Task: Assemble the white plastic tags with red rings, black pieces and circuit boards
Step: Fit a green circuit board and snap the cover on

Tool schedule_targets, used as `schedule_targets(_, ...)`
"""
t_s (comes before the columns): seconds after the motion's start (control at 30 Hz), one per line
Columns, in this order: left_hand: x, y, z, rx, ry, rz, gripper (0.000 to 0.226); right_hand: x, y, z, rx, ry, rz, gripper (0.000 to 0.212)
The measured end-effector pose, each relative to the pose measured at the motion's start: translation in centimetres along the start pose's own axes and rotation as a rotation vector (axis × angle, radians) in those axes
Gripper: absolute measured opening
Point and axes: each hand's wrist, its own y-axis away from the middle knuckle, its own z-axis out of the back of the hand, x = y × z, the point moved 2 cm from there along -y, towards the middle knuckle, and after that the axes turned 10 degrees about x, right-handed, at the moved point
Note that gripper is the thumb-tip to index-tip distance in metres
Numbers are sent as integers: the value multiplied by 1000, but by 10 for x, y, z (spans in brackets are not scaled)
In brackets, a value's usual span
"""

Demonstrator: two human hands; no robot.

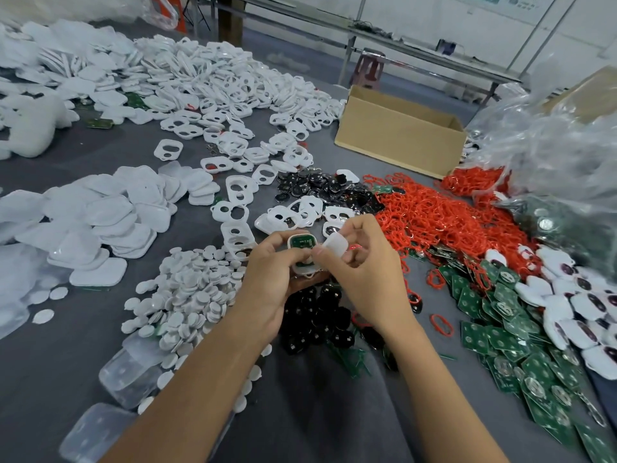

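My left hand (267, 279) grips a white tag shell (300, 243) with a green circuit board seated in it, held above the table's middle. My right hand (360, 262) pinches a white plastic cover piece (334, 246) right beside that shell, and a red ring (355, 246) shows between its fingers. Loose black pieces (320, 315) lie under my hands. A heap of red rings (440, 215) spreads to the right. Green circuit boards (521, 342) are piled at the lower right. White tag frames (233, 128) cover the far side.
An open cardboard box (400, 135) stands at the back right. White round caps (190, 295) pile left of my hands, solid white covers (100, 222) farther left. Clear plastic bags (551, 145) bulge at the right. Clear containers (127, 375) lie near the front left.
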Motion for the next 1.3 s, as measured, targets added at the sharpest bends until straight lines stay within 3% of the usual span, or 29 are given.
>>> schedule_targets(0.13, 1, -1, -1, 4, 2, 4, 20, -9, -2, 9, -87, -246, -89, 19)
schedule_targets(0.4, 1, 0, -2, 39, -2, -13, 22, -2, 0, -3, -2, -733, -216, 13)
schedule_targets(0.77, 0, 0, 1, 37, 67, 1, 28, -3, 0, -1, 97, -585, -264, 6)
schedule_targets(1.1, -1, 0, -2, 20, 108, 37, 19, -6, -2, 5, 37, -643, -315, 6)
schedule_targets(1.3, 0, 4, -5, 40, 133, 47, 26, -3, 0, -7, 45, -524, -295, 5)
